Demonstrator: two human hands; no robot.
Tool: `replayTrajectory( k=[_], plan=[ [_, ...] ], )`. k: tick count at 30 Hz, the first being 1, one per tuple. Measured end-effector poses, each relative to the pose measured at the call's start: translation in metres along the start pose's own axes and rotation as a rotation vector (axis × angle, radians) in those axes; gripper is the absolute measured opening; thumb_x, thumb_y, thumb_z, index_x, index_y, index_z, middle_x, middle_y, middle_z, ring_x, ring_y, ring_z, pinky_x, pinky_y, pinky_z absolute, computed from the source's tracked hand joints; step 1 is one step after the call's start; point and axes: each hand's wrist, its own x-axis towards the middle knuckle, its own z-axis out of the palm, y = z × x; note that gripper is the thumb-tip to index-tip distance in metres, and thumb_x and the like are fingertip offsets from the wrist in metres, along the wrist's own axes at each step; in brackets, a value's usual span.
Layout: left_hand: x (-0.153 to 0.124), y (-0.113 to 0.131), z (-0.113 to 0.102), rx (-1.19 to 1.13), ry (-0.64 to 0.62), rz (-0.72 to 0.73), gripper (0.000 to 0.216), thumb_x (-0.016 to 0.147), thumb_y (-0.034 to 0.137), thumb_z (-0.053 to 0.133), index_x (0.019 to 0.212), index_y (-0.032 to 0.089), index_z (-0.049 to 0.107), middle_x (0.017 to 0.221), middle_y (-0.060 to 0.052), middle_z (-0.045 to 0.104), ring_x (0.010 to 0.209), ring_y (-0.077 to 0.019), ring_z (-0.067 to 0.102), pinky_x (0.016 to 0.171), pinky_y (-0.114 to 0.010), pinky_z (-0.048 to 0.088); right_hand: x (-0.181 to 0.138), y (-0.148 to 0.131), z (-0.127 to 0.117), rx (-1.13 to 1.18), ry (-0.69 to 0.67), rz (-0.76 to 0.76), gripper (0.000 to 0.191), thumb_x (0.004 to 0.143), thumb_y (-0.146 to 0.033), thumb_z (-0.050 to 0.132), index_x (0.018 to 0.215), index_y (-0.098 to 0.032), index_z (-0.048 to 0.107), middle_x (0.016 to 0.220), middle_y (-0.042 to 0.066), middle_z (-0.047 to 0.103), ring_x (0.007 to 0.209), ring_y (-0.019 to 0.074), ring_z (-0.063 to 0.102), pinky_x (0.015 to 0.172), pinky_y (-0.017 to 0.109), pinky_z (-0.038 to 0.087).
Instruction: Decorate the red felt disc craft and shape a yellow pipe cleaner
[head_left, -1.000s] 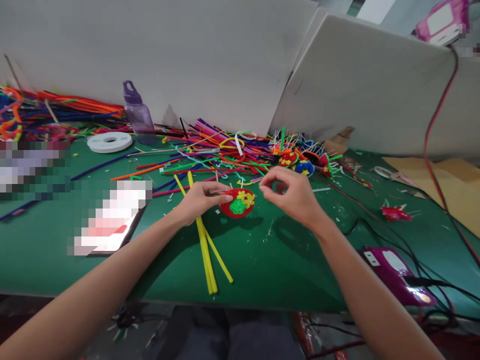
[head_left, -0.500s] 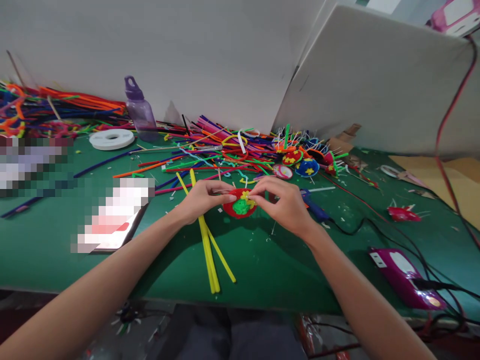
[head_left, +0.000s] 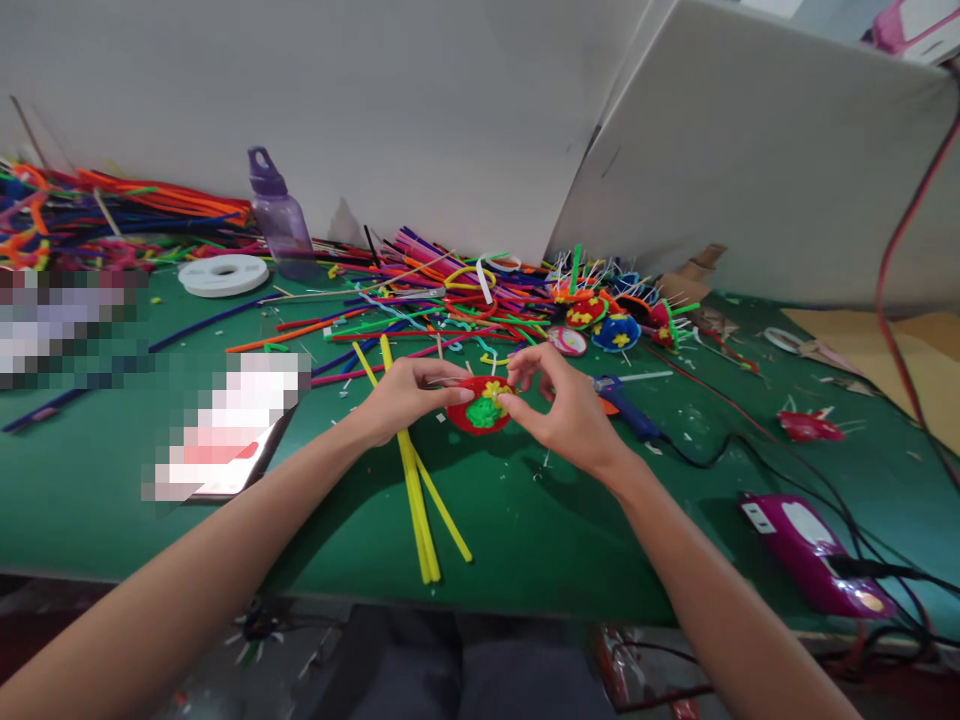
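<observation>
My left hand is closed on the edge of a red, round fuzzy pipe-cleaner piece, its thumb on the front. A green coil sits in the middle of the piece, with a small yellow flower above it. At the right edge is my right hand, fingers parted and curled, the thumb tip touching the piece beside the flower. Several yellow pipe cleaners lie under and in front of my left hand. A blue glue gun rests right of my right hand.
Behind my hands spreads a pile of coloured pipe cleaners, with finished decorated pieces to its right. A purple bottle, white spool and phone are on the left. A magenta device with cables lies right.
My right thumb and fingers have come apart from their pinch at the yellow flower, with the fingers lifting slightly. My left hand keeps the red piece in place.
</observation>
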Motion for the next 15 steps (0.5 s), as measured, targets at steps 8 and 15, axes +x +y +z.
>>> replayTrajectory(
  k=[8, 15],
  plan=[
    [0.0000, 0.0002, -0.0002, -0.018, -0.036, 0.013, 0.027, 0.065, 0.032, 0.077, 0.088, 0.019, 0.073, 0.082, -0.003, 0.072, 0.071, -0.0143, 0.064, 0.064, -0.025, 0.051, 0.0002, -0.0005, 0.0025, -0.015, 0.041, 0.010, 0.018, 0.081, -0.023, 0.059, 0.095, -0.022, 0.048, 0.083, 0.000, 0.058, 0.070, 0.0134, 0.053, 0.062, 0.027, 0.041],
    [-0.0001, -0.0014, 0.0002, -0.018, -0.021, 0.008, 0.028, 0.065, 0.032, 0.077, 0.088, 0.018, 0.072, 0.082, -0.004, 0.072, 0.071, -0.0143, 0.064, 0.064, -0.025, 0.051, -0.0009, -0.0001, 0.0021, -0.026, 0.013, 0.006, 0.025, 0.078, -0.027, 0.064, 0.097, -0.022, 0.048, 0.085, 0.000, 0.059, 0.071, 0.0138, 0.053, 0.062, 0.028, 0.042]
  ],
)
